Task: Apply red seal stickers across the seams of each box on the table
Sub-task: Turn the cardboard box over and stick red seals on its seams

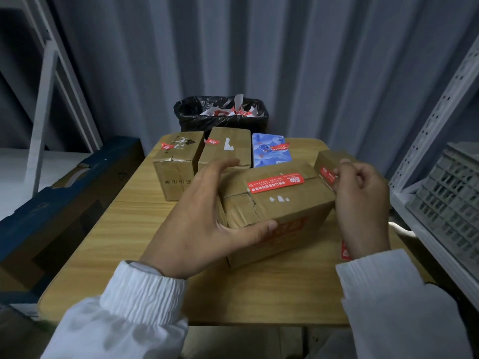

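- Head view: a left hand (pixel 207 216) spreads wide over the left end of a large brown cardboard box (pixel 285 211). Its thumb lies against the near side and its fingers reach the far top edge, so it clasps the box between them.
- This box lies at an angle on the light wooden table (pixel 124 242), near the front and right of the middle.
- A long red seal sticker (pixel 274 183) with white print lies across the seam on top of the box and runs towards its right end.
- The right hand (pixel 363 203) has its fingers curled and pinches the right end of that sticker at the box's right edge.
- Whether the brown cardboard just behind the right hand is a separate box cannot be told.
- At the back of the table stand three boxes in a row: a brown carton (pixel 177 167), a narrower brown carton (pixel 225 151) and a blue patterned box (pixel 269 154). Each bears a red sticker on top.
- Behind the table is a bin with a black bag (pixel 197 117), holding white and red paper scraps.
- Both arms wear white sleeves (pixel 140 294).
- A grey plastic crate (pixel 451 203) sits on white metal shelving (pixel 435 120) at the right.
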